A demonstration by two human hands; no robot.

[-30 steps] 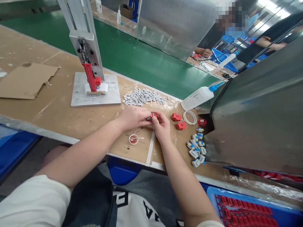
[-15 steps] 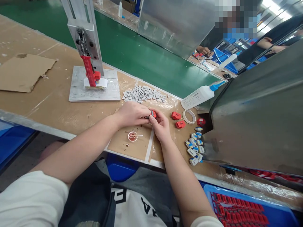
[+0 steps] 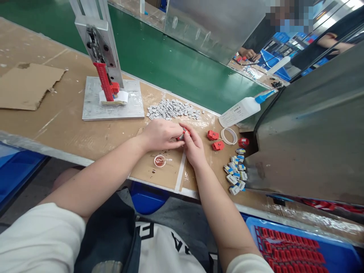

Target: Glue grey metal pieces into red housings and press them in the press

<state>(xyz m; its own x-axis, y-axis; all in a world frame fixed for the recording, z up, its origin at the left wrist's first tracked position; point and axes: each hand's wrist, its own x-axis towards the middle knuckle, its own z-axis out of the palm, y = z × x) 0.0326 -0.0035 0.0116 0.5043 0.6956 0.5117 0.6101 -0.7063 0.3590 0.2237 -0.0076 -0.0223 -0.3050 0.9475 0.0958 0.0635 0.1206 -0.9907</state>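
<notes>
My left hand (image 3: 161, 135) and my right hand (image 3: 195, 147) meet over the table, both closed on a small red part (image 3: 183, 134) with a grey face. Fingers cover most of that part. Just below my left hand is a small round cup of reddish-brown liquid (image 3: 159, 161), with a thin pale stick across it. Beyond my fingers lies a heap of small grey square pieces (image 3: 172, 109). To the right of my right hand, two red blocks (image 3: 218, 145) rest beside a roll of white tape (image 3: 229, 136).
A metal press with a red handle (image 3: 104, 81) stands left of the heap. At right are a white squeeze bottle (image 3: 240, 112), several white-and-blue pieces (image 3: 234, 176) and a metal panel (image 3: 307, 144). A blue tray (image 3: 338, 250) holds rows of red parts. People work across the way.
Both hands remain together on the red part, which has turned so less of its face shows. My fingers have shifted around it. The whole view has moved slightly.
</notes>
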